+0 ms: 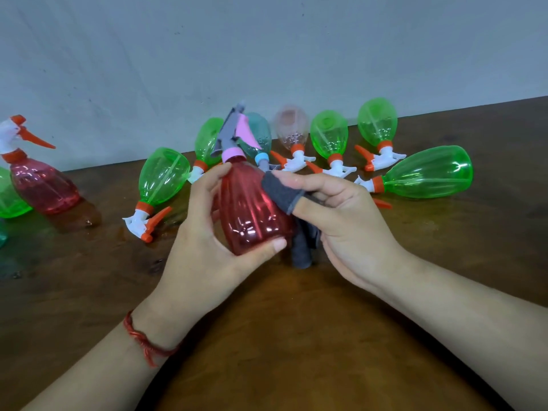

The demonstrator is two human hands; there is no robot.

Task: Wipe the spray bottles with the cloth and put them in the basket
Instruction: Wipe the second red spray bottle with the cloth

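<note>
My left hand (204,232) grips a red spray bottle (252,212) with a pink collar and a grey and pink spray head, held upright over the table's middle. My right hand (341,221) holds a dark grey cloth (281,192) and presses it against the bottle's right side; the cloth's tail hangs down below the hand. Several green spray bottles (427,173) lie on the wooden table (281,336) behind my hands, along with a teal one (261,137) and a pale pink one (292,126). No basket is in view.
At the far left a red bottle (44,185) with a white and orange sprayer stands tilted, beside the edge of another green bottle (9,200). A grey wall (267,54) rises right behind the row of bottles. The wood at the left shows wet patches.
</note>
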